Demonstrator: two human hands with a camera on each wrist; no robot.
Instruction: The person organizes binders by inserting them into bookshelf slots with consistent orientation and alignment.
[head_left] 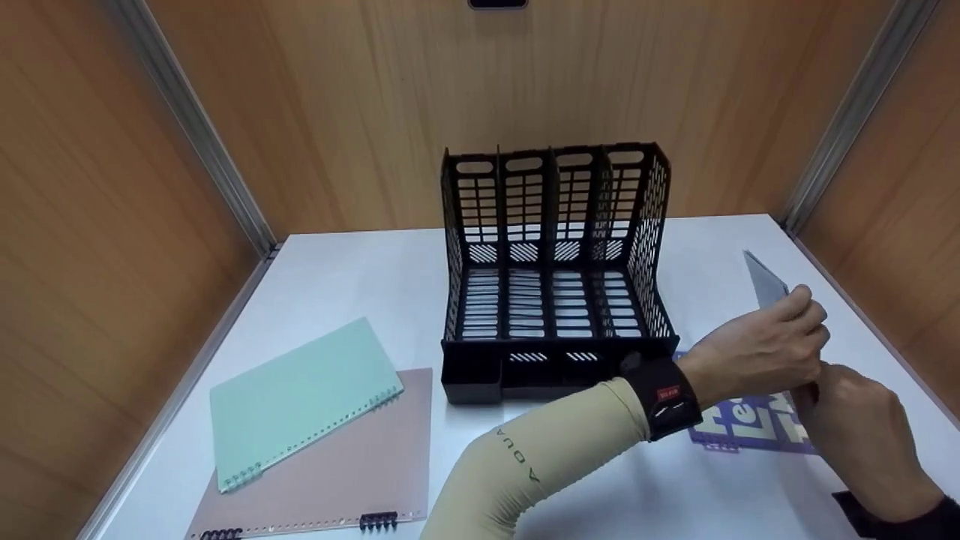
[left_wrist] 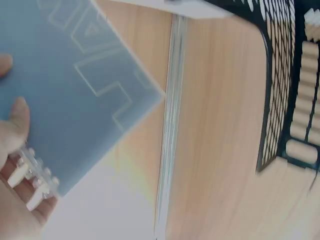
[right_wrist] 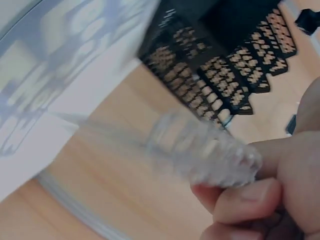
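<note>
head view: we hold a blue-grey notebook (head_left: 766,285) aloft near the right edge of the worktop (head_left: 337,277); our left arm (head_left: 559,450) reaches across, left hand (head_left: 772,346) gripping it, right hand (head_left: 862,424) just beside. left wrist view: fingertips (left_wrist: 21,114) lie on the cover (left_wrist: 95,100), likely steadying it. right wrist view: our right hand pinches the clear rings (right_wrist: 200,150), probably for purchase.

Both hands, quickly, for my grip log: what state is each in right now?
Left hand: closed, holding the blue-grey notebook.
Right hand: closed, holding the same notebook at its clear binding rings.
</note>
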